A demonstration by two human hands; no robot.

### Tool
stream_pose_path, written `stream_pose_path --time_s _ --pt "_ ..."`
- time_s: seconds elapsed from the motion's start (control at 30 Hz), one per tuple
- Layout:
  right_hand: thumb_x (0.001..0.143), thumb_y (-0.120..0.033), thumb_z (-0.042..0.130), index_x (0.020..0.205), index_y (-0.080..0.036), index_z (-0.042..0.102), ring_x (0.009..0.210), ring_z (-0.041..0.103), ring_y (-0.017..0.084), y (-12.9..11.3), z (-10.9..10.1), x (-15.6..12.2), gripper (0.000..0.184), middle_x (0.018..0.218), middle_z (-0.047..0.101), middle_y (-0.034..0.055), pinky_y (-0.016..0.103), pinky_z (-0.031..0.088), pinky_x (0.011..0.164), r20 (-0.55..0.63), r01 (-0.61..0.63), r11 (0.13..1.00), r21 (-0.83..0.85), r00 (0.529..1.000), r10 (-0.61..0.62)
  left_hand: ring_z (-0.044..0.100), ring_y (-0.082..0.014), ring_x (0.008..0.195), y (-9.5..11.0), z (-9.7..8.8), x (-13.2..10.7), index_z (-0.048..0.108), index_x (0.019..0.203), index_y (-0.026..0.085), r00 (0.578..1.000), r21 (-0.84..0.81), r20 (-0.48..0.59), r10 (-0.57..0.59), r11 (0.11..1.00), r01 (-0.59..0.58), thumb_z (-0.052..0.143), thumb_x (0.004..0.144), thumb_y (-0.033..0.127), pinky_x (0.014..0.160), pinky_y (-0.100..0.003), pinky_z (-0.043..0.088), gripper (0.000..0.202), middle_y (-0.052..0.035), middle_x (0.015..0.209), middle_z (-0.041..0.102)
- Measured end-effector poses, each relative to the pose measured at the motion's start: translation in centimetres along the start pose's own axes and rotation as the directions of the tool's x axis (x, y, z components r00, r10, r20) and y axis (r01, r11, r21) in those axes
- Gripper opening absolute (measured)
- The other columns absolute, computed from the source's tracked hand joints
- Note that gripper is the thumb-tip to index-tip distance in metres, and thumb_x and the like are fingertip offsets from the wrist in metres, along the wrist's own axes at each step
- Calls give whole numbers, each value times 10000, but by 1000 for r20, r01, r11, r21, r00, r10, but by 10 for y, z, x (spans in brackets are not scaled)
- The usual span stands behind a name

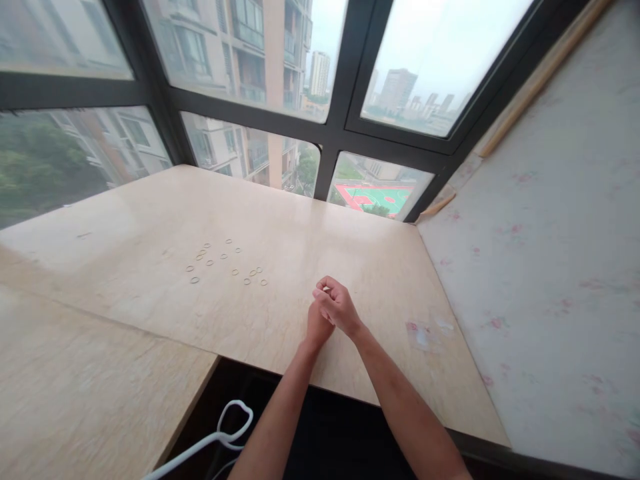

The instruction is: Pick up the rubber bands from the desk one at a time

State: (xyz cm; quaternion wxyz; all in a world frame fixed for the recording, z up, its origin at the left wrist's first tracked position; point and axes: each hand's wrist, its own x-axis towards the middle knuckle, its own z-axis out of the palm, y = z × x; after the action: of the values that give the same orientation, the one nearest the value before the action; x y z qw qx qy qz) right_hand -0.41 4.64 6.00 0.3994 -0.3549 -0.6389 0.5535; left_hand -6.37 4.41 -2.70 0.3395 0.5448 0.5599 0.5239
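My right hand [339, 305] is closed, its thumb and fingers drawn together in a pinch. Whatever it may hold is too small or hidden to make out. Just beneath and to its left is my left hand [319, 325], overlapped by the right hand, so its fingers are hidden. Both hands are over the stone-patterned tabletop [290, 233], close to its front edge. To their left, several small thin rings [235, 272] lie scattered flat on the surface, some close together or overlapping. The nearest ring to my hands [264, 283] lies a short way to the left.
A crumpled clear plastic bag [423, 335] with pink marks lies at the right. Dark-framed windows [336, 87] border the back, and a flowered wall [540, 267] stands on the right. Below the front edge a white cord-like loop [220, 437] shows in a dark gap.
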Motion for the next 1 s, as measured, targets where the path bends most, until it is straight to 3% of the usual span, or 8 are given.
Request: stream_pose_path --time_s 0.13,0.27,0.37,0.47,0.6,0.73,0.83,1.0 --pt "858 -424 506 800 -214 468 285 248 41 3 -56 -45 221 393 405 -128 139 179 292 -294 -34 999 31 955 42 610 -162 720 6 -4 0 652 836 183 997 70 33 75 995 -77 516 821 200 688 -290 471 138 -51 830 686" --pt "810 -460 564 770 -199 508 300 288 47 10 -109 -94 270 400 403 -113 139 200 287 -570 -187 976 -108 816 93 626 -161 730 7 -4 -1 653 889 186 992 132 72 99 985 -108 509 833 223 680 -290 482 158 -58 882 697" --pt "781 -499 590 768 -183 554 328 339 65 13 -142 -127 319 421 425 -90 159 237 301 -695 -315 928 -199 713 93 631 -170 744 7 -5 -2 652 903 188 989 176 108 105 977 -123 507 835 236 694 -302 490 167 -59 886 696" --pt "780 -523 581 789 -163 610 359 385 89 14 -168 -149 361 426 440 -69 185 272 338 -757 -400 861 -313 653 28 632 -176 743 8 -6 -3 650 905 191 986 210 128 103 969 -128 502 838 254 703 -314 494 174 -58 880 696" --pt "808 -514 538 822 -143 666 392 425 115 18 -192 -159 393 418 445 -56 222 325 421 -770 -475 753 -455 635 -64 637 -184 748 10 -7 -2 648 901 193 987 226 133 95 966 -123 494 841 279 708 -326 505 187 -61 882 699" --pt "825 -466 502 975 -109 697 420 458 139 24 -201 -157 434 417 458 -51 256 371 502 -739 -505 667 -548 666 -102 649 -195 765 12 -7 -1 650 885 205 988 222 127 84 969 -110 495 836 305 702 -329 517 191 -61 891 704" --pt "835 -456 481 1055 -97 686 405 420 134 25 -199 -158 468 410 439 -61 252 357 484 -731 -503 662 -556 675 -101 654 -200 789 12 -7 -2 654 880 208 990 214 115 77 972 -101 494 837 311 705 -330 522 195 -61 905 707" --pt "860 -468 480 970 -130 713 437 452 127 24 -183 -172 425 501 544 -17 232 361 465 -717 -446 712 -542 688 -115 659 -197 806 12 -7 -2 663 874 200 992 192 103 72 977 -91 510 837 305 720 -325 523 189 -57 907 710"
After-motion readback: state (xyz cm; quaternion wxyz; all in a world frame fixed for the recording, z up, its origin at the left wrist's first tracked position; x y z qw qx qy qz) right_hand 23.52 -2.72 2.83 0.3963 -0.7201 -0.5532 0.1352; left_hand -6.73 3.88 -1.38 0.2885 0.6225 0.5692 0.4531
